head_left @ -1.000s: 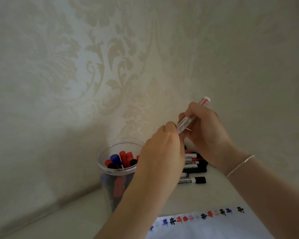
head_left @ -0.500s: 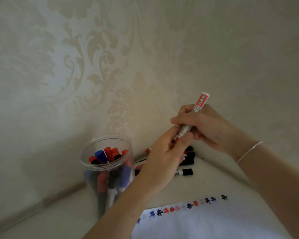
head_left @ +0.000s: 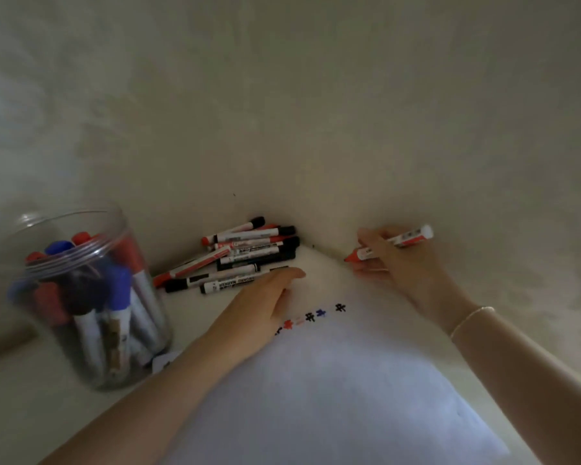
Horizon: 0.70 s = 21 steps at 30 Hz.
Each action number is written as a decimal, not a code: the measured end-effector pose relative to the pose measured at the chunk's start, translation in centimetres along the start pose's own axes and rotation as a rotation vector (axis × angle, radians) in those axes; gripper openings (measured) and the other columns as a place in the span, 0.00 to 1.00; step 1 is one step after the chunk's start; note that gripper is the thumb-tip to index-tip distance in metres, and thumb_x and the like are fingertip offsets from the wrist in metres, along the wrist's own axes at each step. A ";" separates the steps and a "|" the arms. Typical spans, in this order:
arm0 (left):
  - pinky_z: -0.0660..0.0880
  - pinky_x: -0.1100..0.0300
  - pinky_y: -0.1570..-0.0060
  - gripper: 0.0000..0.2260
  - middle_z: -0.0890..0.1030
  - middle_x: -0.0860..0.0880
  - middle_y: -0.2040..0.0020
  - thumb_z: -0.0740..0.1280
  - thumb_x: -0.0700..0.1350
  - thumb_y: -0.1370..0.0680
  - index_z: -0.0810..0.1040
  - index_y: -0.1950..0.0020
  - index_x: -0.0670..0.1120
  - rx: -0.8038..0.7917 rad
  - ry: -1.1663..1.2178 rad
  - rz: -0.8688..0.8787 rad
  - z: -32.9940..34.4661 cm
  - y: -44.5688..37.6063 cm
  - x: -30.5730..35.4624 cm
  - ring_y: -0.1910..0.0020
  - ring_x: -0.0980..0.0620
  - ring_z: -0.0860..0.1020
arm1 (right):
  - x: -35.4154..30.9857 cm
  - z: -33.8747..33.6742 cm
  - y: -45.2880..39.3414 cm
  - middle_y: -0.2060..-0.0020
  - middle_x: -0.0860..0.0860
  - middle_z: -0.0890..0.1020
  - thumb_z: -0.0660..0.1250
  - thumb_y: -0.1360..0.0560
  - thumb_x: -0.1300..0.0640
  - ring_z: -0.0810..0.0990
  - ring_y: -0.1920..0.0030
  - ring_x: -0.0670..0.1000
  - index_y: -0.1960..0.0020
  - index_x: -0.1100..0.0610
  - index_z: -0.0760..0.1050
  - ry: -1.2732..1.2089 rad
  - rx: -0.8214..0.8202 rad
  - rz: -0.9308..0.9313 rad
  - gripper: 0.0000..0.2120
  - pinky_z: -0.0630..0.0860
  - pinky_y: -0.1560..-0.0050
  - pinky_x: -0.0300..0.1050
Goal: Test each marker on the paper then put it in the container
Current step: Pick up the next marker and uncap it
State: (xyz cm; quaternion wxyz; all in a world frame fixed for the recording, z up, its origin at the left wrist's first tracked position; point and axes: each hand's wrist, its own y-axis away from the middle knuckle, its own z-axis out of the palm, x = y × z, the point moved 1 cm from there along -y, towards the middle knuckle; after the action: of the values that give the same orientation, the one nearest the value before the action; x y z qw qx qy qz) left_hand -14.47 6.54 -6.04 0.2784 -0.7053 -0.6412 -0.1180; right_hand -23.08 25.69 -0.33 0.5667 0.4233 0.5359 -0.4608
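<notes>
Red uncapped marker [head_left: 389,244] held in her right hand [head_left: 404,263], tip hovering past the paper's far edge.

Left hand [head_left: 260,305] lies flat, fingers straight, on the white paper [head_left: 332,391] beside the pile of capped markers [head_left: 239,256]; clear plastic container [head_left: 91,297] of markers stands far left on the surface [head_left: 24,407].

Container [head_left: 91,297] left of marker pile [head_left: 235,260]; paper [head_left: 332,397] in front.

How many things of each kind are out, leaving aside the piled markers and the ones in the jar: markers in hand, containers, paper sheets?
red marker, uncapped, held by the right hand: 1
clear container: 1
paper sheet: 1
Total: 3
</notes>
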 end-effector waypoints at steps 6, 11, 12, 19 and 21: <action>0.59 0.63 0.32 0.15 0.66 0.50 0.26 0.57 0.43 0.17 0.73 0.32 0.49 0.028 -0.194 0.116 1.4 -1.4 -0.6 0.29 0.51 0.66 | 2.0 -0.5 0.2 0.64 0.61 0.81 0.71 0.29 0.69 0.80 0.68 0.52 0.56 0.66 0.76 0.078 -0.078 0.048 0.04 0.80 0.65 0.39; 0.68 0.49 0.33 0.18 0.71 0.44 0.30 0.54 0.50 0.20 0.78 0.38 0.46 0.039 -0.324 0.290 1.2 -0.5 1.3 0.31 0.45 0.69 | 2.8 -0.8 0.2 0.69 0.60 0.79 0.69 0.29 0.71 0.76 0.77 0.46 0.58 0.63 0.73 0.126 -0.029 -0.008 0.06 0.74 0.74 0.35; 0.62 0.52 0.29 0.20 0.67 0.47 0.27 0.53 0.53 0.19 0.75 0.34 0.49 -0.031 -0.305 0.319 1.3 0.1 2.3 0.27 0.49 0.64 | 2.9 -0.9 0.3 0.70 0.60 0.79 0.68 0.29 0.71 0.76 0.77 0.46 0.59 0.63 0.73 0.120 -0.017 -0.027 0.06 0.74 0.75 0.36; 0.27 0.69 0.34 0.25 0.30 0.65 0.28 0.44 0.66 0.22 0.38 0.27 0.68 -0.408 -0.281 0.265 2.1 3.2 3.7 0.32 0.70 0.28 | 3.9 -0.6 -0.1 0.75 0.57 0.78 0.67 0.29 0.71 0.74 0.79 0.47 0.67 0.62 0.70 0.090 -0.017 -0.024 0.11 0.72 0.76 0.37; 0.27 0.68 0.34 0.25 0.31 0.65 0.27 0.43 0.66 0.23 0.38 0.28 0.69 -0.396 -0.298 0.269 2.2 3.1 3.5 0.32 0.69 0.28 | 4.2 -0.1 -0.4 0.79 0.55 0.77 0.65 0.28 0.71 0.71 0.81 0.48 0.68 0.63 0.70 0.106 -0.006 -0.033 0.11 0.68 0.79 0.36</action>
State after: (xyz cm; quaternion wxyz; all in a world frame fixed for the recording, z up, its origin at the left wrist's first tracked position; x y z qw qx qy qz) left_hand -11.33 10.57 -6.73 0.0507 -0.8342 -0.5403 -0.0981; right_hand -23.47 25.43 -4.51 0.5310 0.4365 0.5737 -0.4454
